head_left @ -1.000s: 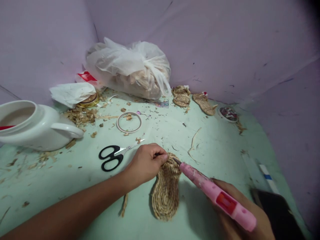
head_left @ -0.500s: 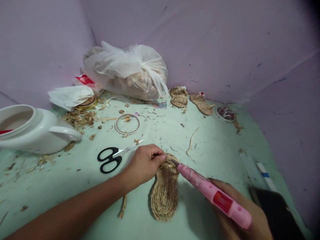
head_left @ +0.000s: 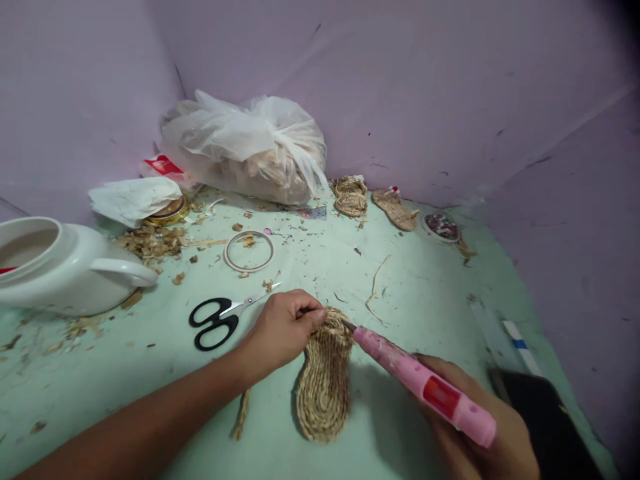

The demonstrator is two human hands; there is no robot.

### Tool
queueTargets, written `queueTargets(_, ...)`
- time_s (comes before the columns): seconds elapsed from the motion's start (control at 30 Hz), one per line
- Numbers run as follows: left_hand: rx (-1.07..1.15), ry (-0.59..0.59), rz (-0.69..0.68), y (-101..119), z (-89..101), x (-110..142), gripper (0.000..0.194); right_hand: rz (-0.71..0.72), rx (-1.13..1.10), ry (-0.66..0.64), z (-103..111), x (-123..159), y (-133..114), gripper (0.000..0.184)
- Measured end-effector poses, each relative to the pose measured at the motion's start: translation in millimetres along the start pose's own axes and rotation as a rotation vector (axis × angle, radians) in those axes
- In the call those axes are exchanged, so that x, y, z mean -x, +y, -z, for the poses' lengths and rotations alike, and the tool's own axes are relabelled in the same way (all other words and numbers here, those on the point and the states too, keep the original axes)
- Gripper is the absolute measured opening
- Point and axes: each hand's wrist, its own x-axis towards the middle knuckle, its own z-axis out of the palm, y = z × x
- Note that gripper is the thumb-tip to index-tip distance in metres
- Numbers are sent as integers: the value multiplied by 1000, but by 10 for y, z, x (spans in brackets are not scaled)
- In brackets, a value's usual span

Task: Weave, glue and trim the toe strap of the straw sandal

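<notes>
A miniature slipper (head_left: 324, 393) of coiled, braided straw lies flat on the pale green table, its upper end toward the wall. My left hand (head_left: 287, 327) is closed in a pinch at the upper left edge of that end, on what looks like the braided straw cord (head_left: 241, 417), whose loose tail shows below my wrist. The stretch of cord inside the fingers is hidden. My right hand (head_left: 480, 427) is wrapped round a pink hot glue gun (head_left: 400, 367), mostly from behind it. Its dark nozzle points at the slipper's upper right edge, touching or very near it.
Black-handled scissors (head_left: 220, 322) lie left of my left hand, beyond them a tape roll (head_left: 227, 260). A white pitcher (head_left: 80, 273) stands at left. A tied plastic bag (head_left: 250, 147), small straw slippers (head_left: 395, 208) and a small dish (head_left: 441, 227) line the wall. A dark phone-like object (head_left: 545, 420) lies right.
The whole view has shifted slightly, so things appear farther left. The glue gun's nozzle has moved a little toward the slipper's right edge. Both hands keep their holds.
</notes>
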Motion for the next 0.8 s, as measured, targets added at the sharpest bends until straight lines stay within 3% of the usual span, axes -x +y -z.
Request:
queueTargets(0.13,-6,-6,-5,7,5,-1,15,-117,-43,26,-38,55,5,24)
queueTargets(0.37,-3,-8,20,34,7,-1,14,35,3,-39,25,23,56,31)
queueTargets(0.8,8,-16,11,24,9,-7,15,-37,11,-18,56,51,42,29)
